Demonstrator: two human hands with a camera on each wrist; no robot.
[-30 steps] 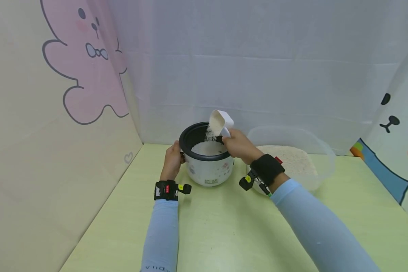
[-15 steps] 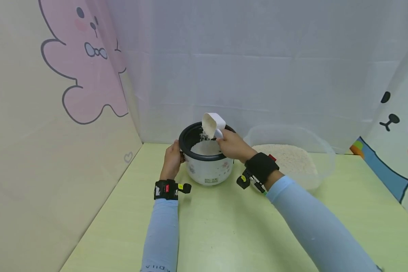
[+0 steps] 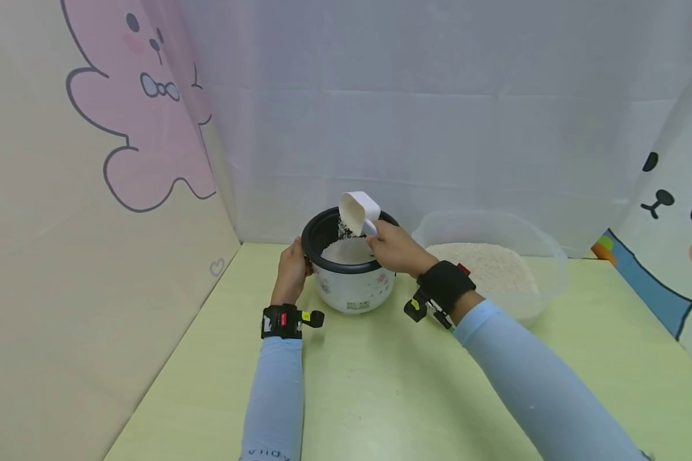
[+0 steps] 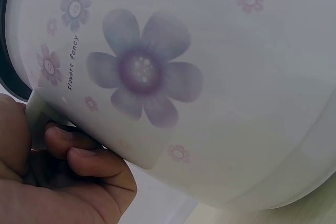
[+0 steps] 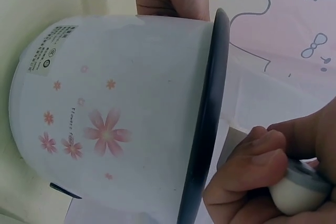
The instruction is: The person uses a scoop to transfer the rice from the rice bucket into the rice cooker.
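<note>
Seemingly mid-pour: tipping rice (image 3: pixel 345 228) from the cup (image 3: pixel 370 204) clasped in curled fingers of the right hand (image 3: pixel 400 248) into the cooker (image 3: pixel 354 293) below them, gripped at its side by curled fingers of the left hand (image 3: pixel 291 271). Next, probably calls for tilting further without loosening either grip.

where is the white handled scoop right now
In the head view, the white handled scoop is near the centre, tilted over the round, black-rimmed white flowered pot, left of the translucent plastic tub, held in the person's right grip.
</note>
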